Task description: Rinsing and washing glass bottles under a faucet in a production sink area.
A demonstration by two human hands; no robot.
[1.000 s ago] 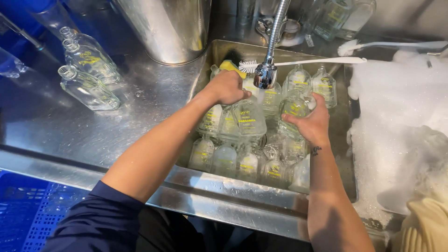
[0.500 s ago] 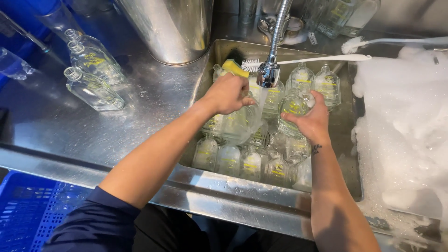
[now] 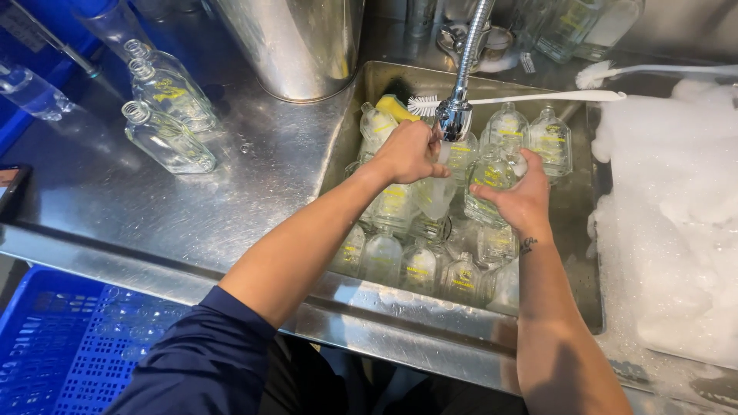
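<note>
**Rinsing glass bottles under the tap**

On the steel worktop [image 3: 231, 207] lie rinsed flat bottles [image 3: 165, 138]. The left hand [image 3: 407, 152], grip clamped, holds a clear bottle [image 3: 434, 192] under the faucet head [image 3: 453, 119]; keep its mouth in the stream. The right hand [image 3: 519, 200] clasps another bottle [image 3: 492, 175] over the sink [image 3: 580, 230].

Your left hand [image 3: 407, 151] hides the neck of the bottle [image 3: 433, 196] it grips under the faucet head [image 3: 453, 119], and your right hand [image 3: 523, 201] covers much of the other bottle [image 3: 492, 175]. The steel pot [image 3: 296, 42] and the bottles on the back ledge [image 3: 588, 27] are cut off by the top edge. You cannot tell how many bottles lie beneath the foam [image 3: 676, 223].
</note>
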